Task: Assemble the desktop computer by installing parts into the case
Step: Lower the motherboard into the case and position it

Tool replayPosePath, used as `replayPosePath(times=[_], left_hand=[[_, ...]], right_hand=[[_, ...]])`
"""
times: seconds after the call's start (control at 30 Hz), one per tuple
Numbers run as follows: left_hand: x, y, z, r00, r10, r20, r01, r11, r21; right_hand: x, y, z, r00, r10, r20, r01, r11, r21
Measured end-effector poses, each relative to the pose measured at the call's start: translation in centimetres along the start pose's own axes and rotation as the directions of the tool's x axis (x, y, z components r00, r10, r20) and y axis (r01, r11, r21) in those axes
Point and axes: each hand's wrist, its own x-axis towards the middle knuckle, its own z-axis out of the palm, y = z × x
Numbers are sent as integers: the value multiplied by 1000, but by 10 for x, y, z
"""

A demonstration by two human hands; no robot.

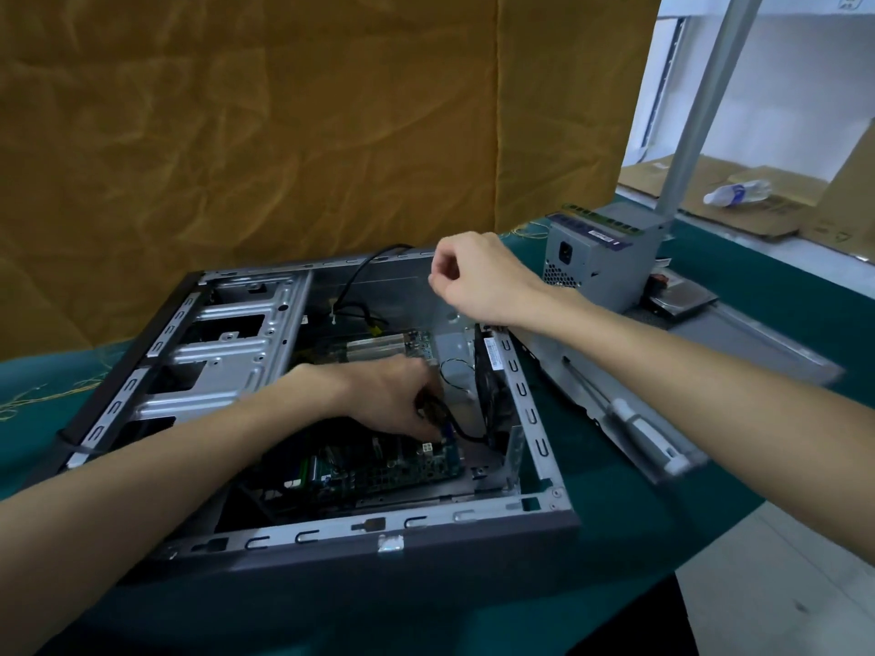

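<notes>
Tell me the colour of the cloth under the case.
Dark teal cloth, clearest in the head view.

Case frame: bare sheet metal, dull silver, outer skin matt dark grey. Drive cage brushed metal with soft sheen. Motherboard dark green, matt. Cable black, smooth. Tablecloth teal cloth, matt. Backdrop mustard fabric, creased. Power supply grey metal, perforated. Side panel smooth grey metal. Cardboard brown, matt.
</notes>
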Motion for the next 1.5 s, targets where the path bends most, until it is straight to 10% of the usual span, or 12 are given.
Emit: replayPosePath(times=[1.5], left_hand=[[8,6,28,989,-4,-146,10,999,41]], right_hand=[[-2,23,21,987,-7,-161,23,995,100]])
